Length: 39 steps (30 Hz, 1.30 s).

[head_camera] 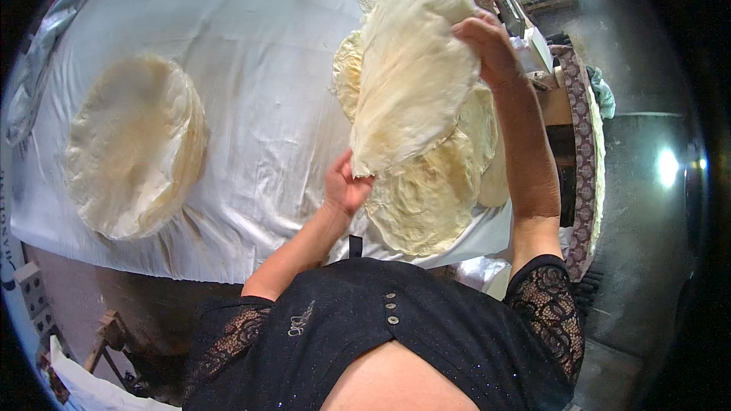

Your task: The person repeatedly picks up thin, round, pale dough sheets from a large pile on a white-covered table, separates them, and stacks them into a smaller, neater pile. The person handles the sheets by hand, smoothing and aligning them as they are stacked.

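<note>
Between my two hands hangs a large, thin, off-white oval sheet point(414, 74) that looks like soft fibrous wadding. My left hand point(346, 187) pinches its lower corner. The upper right edge is gripped by my right hand point(488, 48), with some fingers hidden behind the sheet. Beneath it, a yellowish pile of similar sheets point(425, 205) lies spread on the cloth-covered table point(268, 97), partly hidden by the raised one. Far to the left rests a neater stack of pale oval sheets point(134, 148), several layers thick.
A silvery-white cloth drapes over the table's front edge. Clutter, including a white box point(537, 48), crowds the right side. Further right stands a bench with a patterned cover point(582, 165) and a green cloth point(601, 91). A wooden stand point(108, 334) is at the lower left.
</note>
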Available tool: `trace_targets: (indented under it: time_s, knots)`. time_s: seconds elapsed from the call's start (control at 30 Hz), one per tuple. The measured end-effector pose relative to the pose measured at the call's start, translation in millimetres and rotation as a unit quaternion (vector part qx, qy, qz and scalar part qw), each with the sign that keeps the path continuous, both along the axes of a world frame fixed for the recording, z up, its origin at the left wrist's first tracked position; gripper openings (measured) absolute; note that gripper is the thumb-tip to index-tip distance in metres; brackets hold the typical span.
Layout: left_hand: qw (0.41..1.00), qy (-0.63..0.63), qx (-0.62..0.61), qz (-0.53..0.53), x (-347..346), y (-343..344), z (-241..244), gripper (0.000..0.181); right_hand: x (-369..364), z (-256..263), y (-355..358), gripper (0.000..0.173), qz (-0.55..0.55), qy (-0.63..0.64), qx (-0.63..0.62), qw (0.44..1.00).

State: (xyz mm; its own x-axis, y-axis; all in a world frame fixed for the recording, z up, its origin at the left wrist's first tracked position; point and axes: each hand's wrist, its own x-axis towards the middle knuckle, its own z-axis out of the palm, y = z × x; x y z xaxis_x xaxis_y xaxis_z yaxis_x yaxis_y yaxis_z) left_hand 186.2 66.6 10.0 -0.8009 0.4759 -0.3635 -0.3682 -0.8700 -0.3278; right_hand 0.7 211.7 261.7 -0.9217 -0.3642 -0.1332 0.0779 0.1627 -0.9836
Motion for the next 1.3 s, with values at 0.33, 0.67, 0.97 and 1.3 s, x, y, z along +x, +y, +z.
trace_targets:
  time_s: [0.33,0.67,0.97,1.3]
  knots:
    - [0.874,0.141,-0.456,0.094,-8.1,-70.0,8.9,0.031,98.5,-162.4,146.7,0.012,-0.248,0.014,-0.116,0.962]
    - [0.863,0.078,-0.496,-0.061,40.4,-54.9,-1.3,0.036,167.8,-248.7,122.6,0.036,-0.212,-0.279,-0.136,0.927]
    - [0.865,0.069,-0.496,-0.008,39.9,-50.2,38.0,0.044,185.9,-214.9,122.4,0.045,-0.182,-0.351,-0.286,0.873]
    - [0.831,0.037,-0.555,-0.03,65.2,-53.8,6.6,0.041,232.9,-250.1,82.8,0.033,-0.149,-0.494,-0.307,0.8]
